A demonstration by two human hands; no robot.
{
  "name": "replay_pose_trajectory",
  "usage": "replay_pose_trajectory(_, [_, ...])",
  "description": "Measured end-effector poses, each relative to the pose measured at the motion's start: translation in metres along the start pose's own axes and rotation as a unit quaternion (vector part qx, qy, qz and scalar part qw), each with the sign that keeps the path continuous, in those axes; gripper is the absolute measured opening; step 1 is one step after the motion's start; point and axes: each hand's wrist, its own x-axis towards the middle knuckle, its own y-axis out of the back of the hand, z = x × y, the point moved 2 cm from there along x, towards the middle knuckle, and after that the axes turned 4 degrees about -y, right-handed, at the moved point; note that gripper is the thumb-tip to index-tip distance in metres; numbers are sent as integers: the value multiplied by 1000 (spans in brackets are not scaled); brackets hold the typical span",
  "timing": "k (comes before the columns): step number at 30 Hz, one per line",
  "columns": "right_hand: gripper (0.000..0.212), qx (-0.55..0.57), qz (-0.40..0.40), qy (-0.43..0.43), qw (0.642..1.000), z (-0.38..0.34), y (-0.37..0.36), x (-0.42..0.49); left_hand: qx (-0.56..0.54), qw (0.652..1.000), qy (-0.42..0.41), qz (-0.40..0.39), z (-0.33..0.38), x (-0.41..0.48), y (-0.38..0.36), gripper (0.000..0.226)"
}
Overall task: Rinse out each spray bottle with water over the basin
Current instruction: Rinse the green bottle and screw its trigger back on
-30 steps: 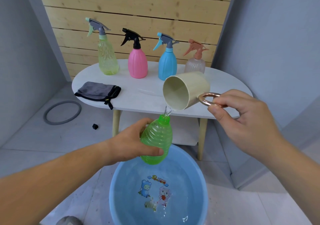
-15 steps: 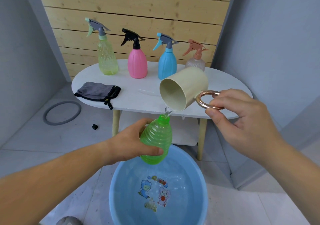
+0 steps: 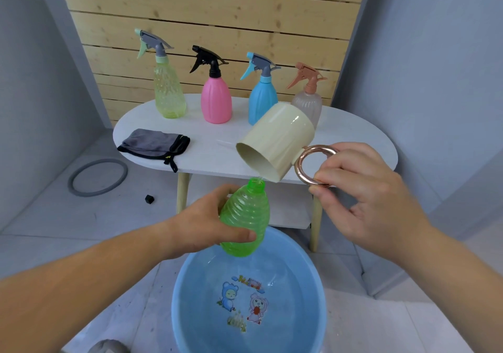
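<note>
My left hand [image 3: 206,223] grips a green ribbed bottle [image 3: 245,218] with no spray head, held upright over the far rim of the blue basin [image 3: 185,284]. My right hand [image 3: 362,192] pinches the copper ring handle of a cream cup [image 3: 277,141]. The cup is tipped steeply, its mouth just above the bottle's open neck, and a thin trickle of water runs in. On the white table [image 3: 353,135] behind stand a yellow-green spray bottle [image 3: 168,91], a pink one [image 3: 216,99], a blue one [image 3: 262,99] and a clear one with a peach head [image 3: 309,99].
A grey cloth with black trim [image 3: 152,144] lies on the table's left part. A grey ring [image 3: 98,177] and a small black piece [image 3: 149,199] lie on the floor to the left. Grey walls close in on both sides.
The cup has tipped further, its mouth turning downward and its base rising. The pour has thinned. The green bottle and my left hand have stayed in place.
</note>
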Motion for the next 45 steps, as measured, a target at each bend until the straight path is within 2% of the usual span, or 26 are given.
replay_pose_trajectory(3, [20, 5, 2, 6, 1000, -1, -4, 0, -5, 1000, 2, 2, 2, -1, 1, 79])
replay_pose_trajectory(5, [19, 23, 8, -20, 999, -1, -7, -1, -7, 1000, 4, 4, 2, -2, 1, 79])
replay_pose_trajectory(8, [17, 125, 0, -179, 976, -6, -13, -6, -7, 1000, 10, 11, 1, -4, 3, 81])
replay_pose_trajectory(10, [18, 206, -27, -303, 930, -8, -20, -13, -7, 1000, 14, 13, -1, -6, 4, 80])
replay_pose_trajectory(13, [26, 259, -71, -423, 865, -4, -36, -30, 1, 1000, 24, 2, -4, -9, 6, 72])
replay_pose_trajectory(15, [30, 299, -101, -482, 817, -1, -48, -41, 10, 999, 31, 0, -7, -11, 8, 73])
replay_pose_trajectory(18, [33, 370, -154, -573, 715, -1, -73, -59, 21, 999, 37, 4, -13, -13, 9, 79])
replay_pose_trajectory(20, [28, 381, -204, -615, 659, -2, -94, -73, 26, 999, 37, 4, -16, -14, 7, 83])
replay_pose_trajectory(23, [22, 361, -290, -651, 601, 3, -132, -99, 31, 999, 36, -3, -24, -13, -1, 83])
replay_pose_trajectory(28, [22, 289, -363, -672, 577, 23, -188, -148, 37, 999, 22, -22, -36, -14, -14, 73])
replay_pose_trajectory(32, [22, 273, -352, -712, 542, 31, -219, -177, 25, 999, 12, -22, -44, -10, -19, 79])
replay_pose_trajectory(35, [21, 277, -337, -732, 523, 34, -233, -193, 20, 1000, 12, -15, -48, -7, -18, 75])
replay_pose_trajectory(45, [20, 252, -324, -753, 514, 42, -262, -212, 22, 999, 32, 3, -59, 1, -14, 72])
